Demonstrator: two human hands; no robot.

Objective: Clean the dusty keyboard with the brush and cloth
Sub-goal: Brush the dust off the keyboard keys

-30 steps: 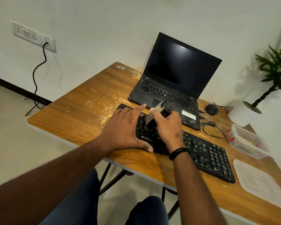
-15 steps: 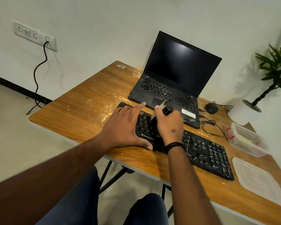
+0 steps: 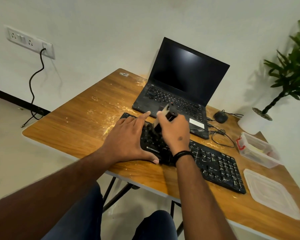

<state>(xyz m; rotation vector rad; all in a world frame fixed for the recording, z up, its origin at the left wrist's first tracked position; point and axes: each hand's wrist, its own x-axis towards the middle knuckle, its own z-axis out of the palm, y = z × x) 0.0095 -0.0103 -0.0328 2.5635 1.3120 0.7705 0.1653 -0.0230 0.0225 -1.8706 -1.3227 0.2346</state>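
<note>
A black keyboard (image 3: 215, 163), streaked with pale dust on its right half, lies on the wooden table (image 3: 73, 129). My left hand (image 3: 128, 141) rests flat on the keyboard's left end, fingers straight and thumb along its front edge. My right hand (image 3: 176, 131) grips a black and pale brush (image 3: 164, 116) upright, bristles down on the keys just right of my left hand. The brush is blurred. No cloth is in view.
An open black laptop (image 3: 180, 87) stands behind the keyboard. A black mouse (image 3: 220, 117) and its cable lie right of it. At the right sit a clear plastic box (image 3: 256, 149), its lid (image 3: 272, 193) and a potted plant (image 3: 287, 80). Pale dust streaks the table's left half.
My right hand has shifted the brush slightly across the keys at the keyboard's left part and tilted it. My left hand has stayed flat on the left end.
</note>
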